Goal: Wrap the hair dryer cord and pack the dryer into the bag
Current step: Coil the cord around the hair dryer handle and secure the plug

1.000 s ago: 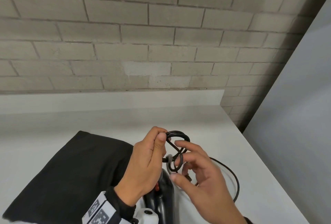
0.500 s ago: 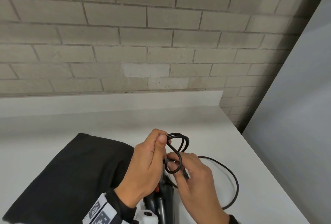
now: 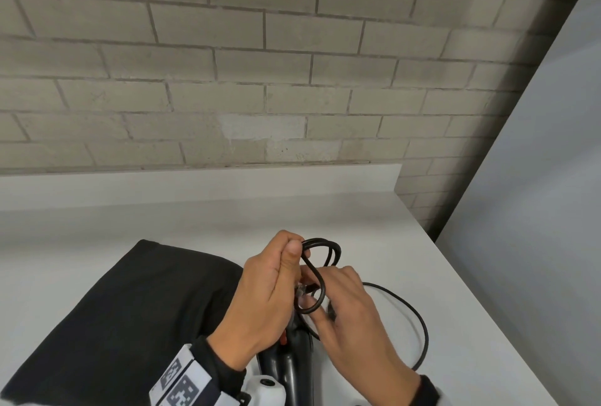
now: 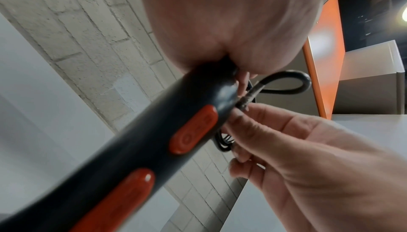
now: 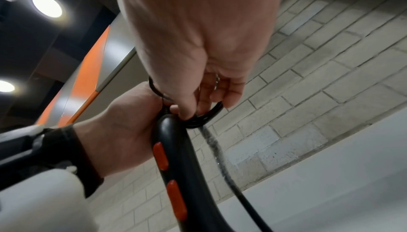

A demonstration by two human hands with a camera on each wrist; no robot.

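Note:
The black hair dryer [image 3: 292, 363] with orange-red buttons [image 4: 193, 129] is held up over the table, handle end pointing away. My left hand [image 3: 286, 266] grips the end of the handle [image 5: 182, 157] and pinches several small loops of the black cord [image 3: 320, 244] against it. My right hand [image 3: 317, 295] is close beside it, fingers pinching the cord [image 4: 249, 96] where it leaves the handle. The rest of the cord [image 3: 419, 324] trails in a wide arc over the table on the right. The black bag [image 3: 130, 314] lies flat on the left, under my left wrist. The dryer's head is out of view.
The white table [image 3: 422, 259] ends at a right edge near the loose cord. A raised white ledge [image 3: 195, 184] and a grey brick wall [image 3: 292, 80] stand behind it. A pale panel [image 3: 536, 210] rises on the right.
My right hand has closed in on the left hand, its spread fingers now pinching the cord at the handle end. The loose cord arc lies wider on the table.

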